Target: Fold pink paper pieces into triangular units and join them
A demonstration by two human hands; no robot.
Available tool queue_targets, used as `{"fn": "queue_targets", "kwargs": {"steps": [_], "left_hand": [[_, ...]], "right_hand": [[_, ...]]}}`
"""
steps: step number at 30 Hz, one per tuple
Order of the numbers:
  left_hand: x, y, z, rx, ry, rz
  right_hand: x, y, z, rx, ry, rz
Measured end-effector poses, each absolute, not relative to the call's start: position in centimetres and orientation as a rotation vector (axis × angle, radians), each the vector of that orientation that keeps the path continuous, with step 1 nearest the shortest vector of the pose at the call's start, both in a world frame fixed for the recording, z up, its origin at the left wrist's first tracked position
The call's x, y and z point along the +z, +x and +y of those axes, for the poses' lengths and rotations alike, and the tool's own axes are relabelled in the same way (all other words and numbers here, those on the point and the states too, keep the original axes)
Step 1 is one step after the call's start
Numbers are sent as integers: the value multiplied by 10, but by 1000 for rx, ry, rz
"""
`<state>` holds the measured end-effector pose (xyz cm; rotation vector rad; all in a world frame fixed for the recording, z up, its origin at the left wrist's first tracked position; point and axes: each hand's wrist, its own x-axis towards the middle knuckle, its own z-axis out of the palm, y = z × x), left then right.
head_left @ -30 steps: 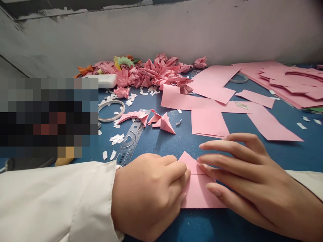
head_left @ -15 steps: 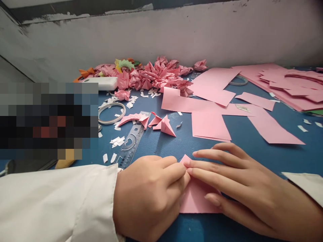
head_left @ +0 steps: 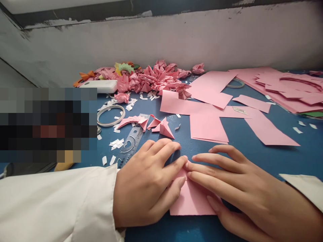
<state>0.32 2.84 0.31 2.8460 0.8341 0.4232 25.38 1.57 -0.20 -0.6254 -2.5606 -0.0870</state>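
- Pink paper piece (head_left: 191,201): laid flat on the blue table (head_left: 277,158), at its near edge, pressed under both hands.
- Left hand (head_left: 146,185): fingers spread flat, nothing gripped, pressed on the paper's left side.
- Right hand (head_left: 242,188): fingers extended flat, pressed on the paper's upper part.
- Ruler (head_left: 131,143): laid just beyond the left hand.

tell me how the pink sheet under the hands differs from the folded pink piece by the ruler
The pink sheet lies nearly flat; the folded piece stands up in peaks. The left hand and right hand press on the pink sheet; the folded piece sits untouched. Both are the same pink paper.
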Motion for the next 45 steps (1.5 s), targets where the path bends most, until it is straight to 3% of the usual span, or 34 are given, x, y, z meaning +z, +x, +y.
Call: {"fn": "queue_targets", "kwargs": {"steps": [5,12,20,25,45], "left_hand": [[5,3,26,428,2902,818],[14,8,26,690,2875,730],[20,6,19,656,2825,715],[8,6,18,827,2763,704],[13,8,13,730,2728,751]], "right_hand": [[-7,252,12,-48,-639,-2546],[-24,255,7,11,-681,-2486],[-7,257,15,-109,-593,-2572],[-5,259,17,18,-613,-2571],[-10,262,18,89,-570,-2554]]}}
